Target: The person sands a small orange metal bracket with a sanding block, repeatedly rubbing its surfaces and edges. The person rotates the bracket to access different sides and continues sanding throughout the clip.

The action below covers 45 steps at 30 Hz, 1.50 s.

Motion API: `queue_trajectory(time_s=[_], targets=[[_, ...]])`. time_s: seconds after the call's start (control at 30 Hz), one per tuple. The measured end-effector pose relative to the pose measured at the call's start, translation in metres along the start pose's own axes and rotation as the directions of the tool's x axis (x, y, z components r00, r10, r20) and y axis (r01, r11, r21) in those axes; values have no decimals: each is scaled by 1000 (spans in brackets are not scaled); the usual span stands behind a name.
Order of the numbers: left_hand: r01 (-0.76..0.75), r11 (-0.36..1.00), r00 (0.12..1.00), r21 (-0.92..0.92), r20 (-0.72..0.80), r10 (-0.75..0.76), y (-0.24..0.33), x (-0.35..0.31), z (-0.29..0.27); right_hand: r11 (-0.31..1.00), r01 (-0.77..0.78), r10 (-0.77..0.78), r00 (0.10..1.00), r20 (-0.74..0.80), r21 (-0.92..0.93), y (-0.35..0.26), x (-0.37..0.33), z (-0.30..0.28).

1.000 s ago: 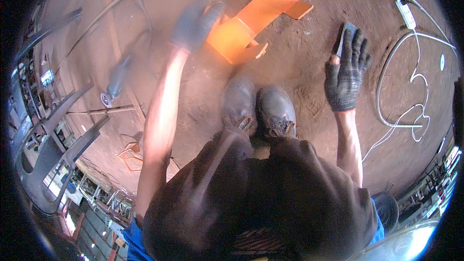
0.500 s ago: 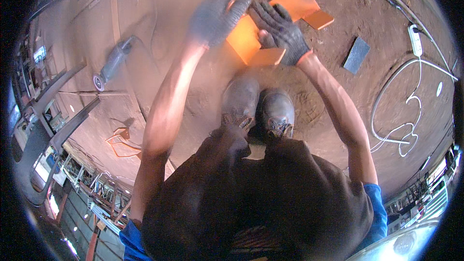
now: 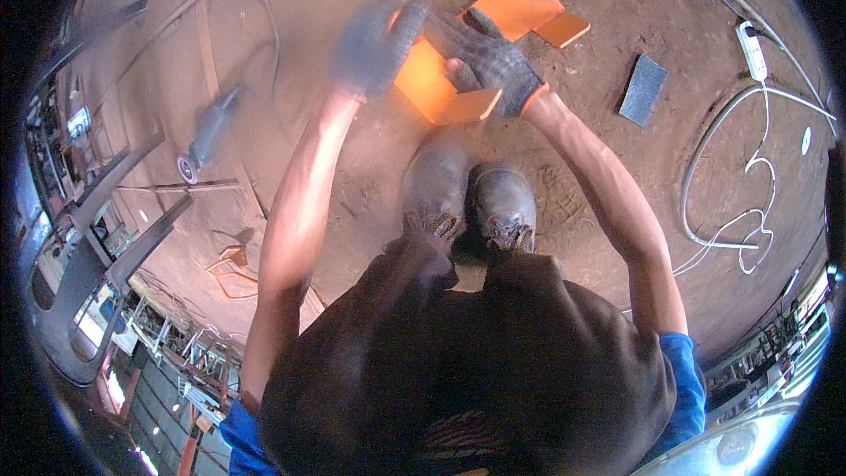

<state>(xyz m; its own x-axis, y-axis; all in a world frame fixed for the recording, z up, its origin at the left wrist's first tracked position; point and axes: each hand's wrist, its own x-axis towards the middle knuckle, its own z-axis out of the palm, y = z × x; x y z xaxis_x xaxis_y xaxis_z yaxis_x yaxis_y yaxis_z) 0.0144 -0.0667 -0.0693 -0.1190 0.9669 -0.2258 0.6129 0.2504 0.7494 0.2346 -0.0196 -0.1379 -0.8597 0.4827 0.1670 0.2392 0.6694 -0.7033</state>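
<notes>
Both my hands wear dark grey knit gloves and are on an orange bent metal bracket (image 3: 425, 86) just beyond my boots. My left hand (image 3: 377, 48), partly smeared, is closed around its far left edge. My right hand (image 3: 495, 63) grips the right side, its fingers reaching across the top toward the left hand and its thumb bent inward. The gloves cover the bracket's far end. A second orange bent metal piece (image 3: 520, 7) lies on the ground just beyond my right hand.
A dark rectangular plate (image 3: 642, 90) lies right of my hands. Farther right are a white power strip (image 3: 753, 51) and a looped white cable (image 3: 692, 176). At left lie an angle grinder (image 3: 210, 134) and a dark metal frame (image 3: 97, 256). My boots (image 3: 502, 207) stand on brown ground.
The whole view has turned slightly, shifting the ground things. My right fingers stretch farther left over the bracket, closer to my left hand. Both hands stay on it.
</notes>
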Motion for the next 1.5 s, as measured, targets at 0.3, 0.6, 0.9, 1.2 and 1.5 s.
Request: queue_trajectory(time_s=[0.3, 0.6, 0.9, 1.2, 1.5], targets=[[10, 999, 1000, -35, 9, -9, 4, -1, 1, 931, -308, 262, 937, 230, 196, -30, -87, -79], [-133, 984, 990, 118, -25, 137, 3, -4, -2, 923, -162, 124, 984, 130, 348, -60, -11, -76], [215, 974, 965, 77, 136, -224, 1, 1, -6, 944, -133, 233, 917, 325, -303, 21, -19, -124], [-273, 920, 962, 282, 58, 267, 61, -20, 2, 884, -314, 371, 922, 113, -345, -6, -103, -100], [-315, 904, 947, 288, 37, 318, 82, -39, 9, 998, -23, 32, 986, 164, -55, -23, -84, -69]])
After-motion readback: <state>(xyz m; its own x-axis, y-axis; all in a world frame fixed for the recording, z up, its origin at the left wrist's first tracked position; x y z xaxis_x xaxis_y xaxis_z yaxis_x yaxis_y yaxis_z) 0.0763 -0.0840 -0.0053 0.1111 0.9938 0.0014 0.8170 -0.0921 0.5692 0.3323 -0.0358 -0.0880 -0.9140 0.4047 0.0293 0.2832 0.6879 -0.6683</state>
